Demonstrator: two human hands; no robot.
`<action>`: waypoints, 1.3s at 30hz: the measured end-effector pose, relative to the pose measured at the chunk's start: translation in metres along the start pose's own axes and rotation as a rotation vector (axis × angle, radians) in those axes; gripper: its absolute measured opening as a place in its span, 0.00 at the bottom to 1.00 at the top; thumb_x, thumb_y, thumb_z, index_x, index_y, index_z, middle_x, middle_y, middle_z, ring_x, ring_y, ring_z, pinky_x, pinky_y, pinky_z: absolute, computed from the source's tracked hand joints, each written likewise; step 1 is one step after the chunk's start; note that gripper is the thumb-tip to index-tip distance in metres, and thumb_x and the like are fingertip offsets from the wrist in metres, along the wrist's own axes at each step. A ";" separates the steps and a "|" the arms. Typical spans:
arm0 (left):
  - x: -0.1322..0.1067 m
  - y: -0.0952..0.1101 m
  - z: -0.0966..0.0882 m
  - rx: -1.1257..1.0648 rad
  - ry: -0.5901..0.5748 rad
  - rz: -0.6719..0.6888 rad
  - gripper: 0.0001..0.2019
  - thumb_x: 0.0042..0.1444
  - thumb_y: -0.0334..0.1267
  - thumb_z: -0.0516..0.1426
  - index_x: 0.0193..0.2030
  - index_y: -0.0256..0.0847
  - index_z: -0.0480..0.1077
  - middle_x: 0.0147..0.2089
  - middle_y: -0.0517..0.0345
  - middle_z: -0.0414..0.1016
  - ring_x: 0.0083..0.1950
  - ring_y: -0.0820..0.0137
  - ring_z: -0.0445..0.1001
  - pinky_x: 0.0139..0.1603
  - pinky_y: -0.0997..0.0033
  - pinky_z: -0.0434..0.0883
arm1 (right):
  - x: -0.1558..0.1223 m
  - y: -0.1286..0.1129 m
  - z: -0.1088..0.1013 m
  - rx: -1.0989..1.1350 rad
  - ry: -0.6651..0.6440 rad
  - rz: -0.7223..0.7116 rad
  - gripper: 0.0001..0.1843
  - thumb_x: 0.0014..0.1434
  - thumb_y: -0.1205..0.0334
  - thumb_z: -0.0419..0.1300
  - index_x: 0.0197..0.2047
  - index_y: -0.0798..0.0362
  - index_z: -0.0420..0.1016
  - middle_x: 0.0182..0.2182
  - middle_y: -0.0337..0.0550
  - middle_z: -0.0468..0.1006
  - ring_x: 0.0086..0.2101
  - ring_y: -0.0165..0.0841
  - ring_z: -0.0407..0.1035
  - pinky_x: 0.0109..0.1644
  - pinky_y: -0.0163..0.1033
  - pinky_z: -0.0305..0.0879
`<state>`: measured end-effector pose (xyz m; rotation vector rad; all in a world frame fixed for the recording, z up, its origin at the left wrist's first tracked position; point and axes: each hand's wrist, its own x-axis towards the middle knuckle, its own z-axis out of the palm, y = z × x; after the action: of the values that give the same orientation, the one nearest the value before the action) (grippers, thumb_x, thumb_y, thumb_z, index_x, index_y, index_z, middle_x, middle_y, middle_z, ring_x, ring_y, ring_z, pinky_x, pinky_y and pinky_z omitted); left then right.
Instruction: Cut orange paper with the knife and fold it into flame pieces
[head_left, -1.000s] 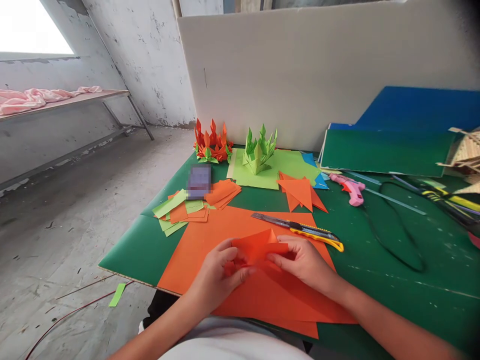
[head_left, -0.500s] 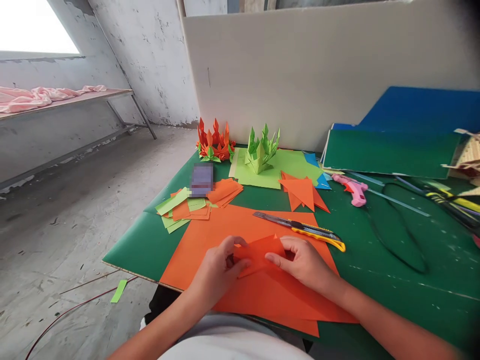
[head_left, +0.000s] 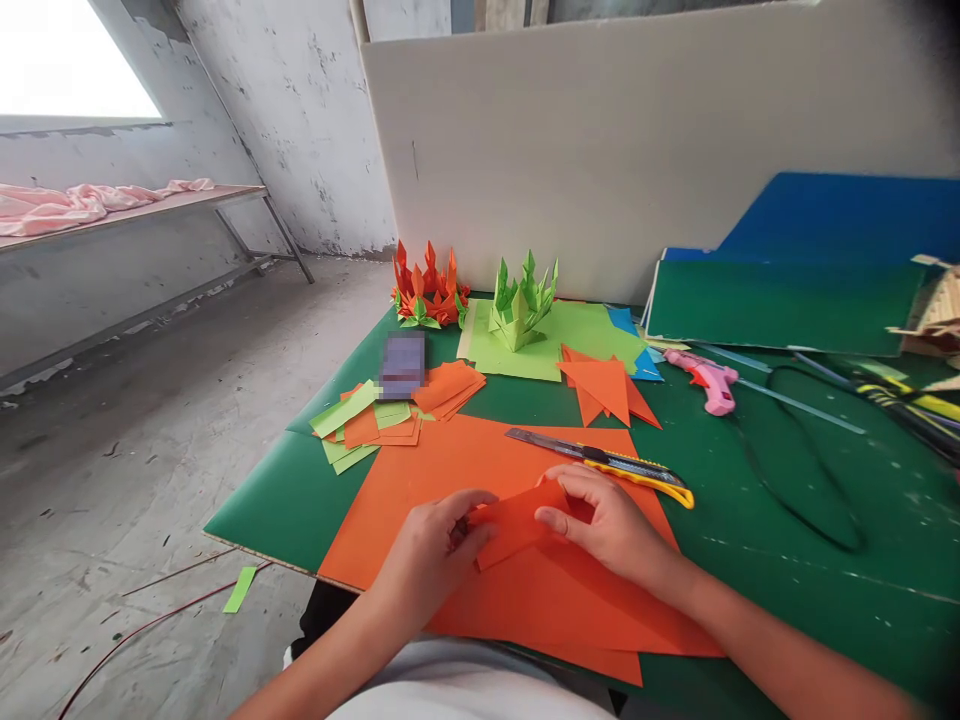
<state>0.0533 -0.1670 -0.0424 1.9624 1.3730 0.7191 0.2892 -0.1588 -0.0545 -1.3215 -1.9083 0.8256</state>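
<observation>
Between both hands is a small piece of orange paper [head_left: 517,520], held just above larger orange sheets [head_left: 427,480]. My left hand [head_left: 439,545] pinches its left end, thumb in front and fingers behind. At the right end my right hand [head_left: 600,515] grips it the same way, fingertips along the top edge. Whether the piece is folded double I cannot tell. A yellow utility knife [head_left: 607,460] with its blade out lies just beyond my right hand. Folded orange triangles [head_left: 607,385] rest farther back.
Red [head_left: 429,290] and green [head_left: 521,305] folded-paper crowns stand at the back. Cut paper pieces [head_left: 367,420] and a blurred dark rectangular object [head_left: 403,365] lie left. Right are a pink glue gun [head_left: 705,378], its cord, and a green board [head_left: 780,305]. The green table's edge [head_left: 247,545] is near left.
My right fingers have shifted along the top edge of the orange piece, covering its upper corner. The left hand keeps its pinch. The view has tilted slightly.
</observation>
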 end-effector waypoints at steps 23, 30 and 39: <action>0.002 -0.010 0.001 0.109 0.098 0.241 0.11 0.62 0.30 0.54 0.40 0.42 0.79 0.36 0.56 0.76 0.31 0.74 0.75 0.31 0.78 0.69 | -0.002 -0.005 -0.001 -0.402 0.122 -0.325 0.11 0.63 0.65 0.60 0.49 0.50 0.72 0.49 0.50 0.75 0.51 0.43 0.68 0.55 0.51 0.67; 0.002 -0.008 0.003 0.130 0.122 0.245 0.13 0.64 0.33 0.52 0.39 0.42 0.79 0.35 0.55 0.75 0.31 0.73 0.75 0.33 0.77 0.71 | -0.013 -0.012 0.005 -0.568 -0.124 -0.712 0.18 0.69 0.62 0.53 0.58 0.56 0.72 0.54 0.49 0.78 0.54 0.42 0.71 0.56 0.48 0.71; 0.001 -0.008 0.001 0.315 0.099 0.269 0.13 0.66 0.34 0.51 0.43 0.41 0.78 0.36 0.54 0.73 0.34 0.70 0.73 0.35 0.72 0.72 | -0.015 -0.012 0.009 -0.646 -0.102 -0.742 0.18 0.68 0.66 0.52 0.58 0.61 0.73 0.54 0.52 0.78 0.55 0.42 0.71 0.55 0.47 0.73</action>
<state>0.0496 -0.1641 -0.0488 2.4217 1.3607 0.7671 0.2800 -0.1773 -0.0527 -0.7578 -2.6021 -0.1158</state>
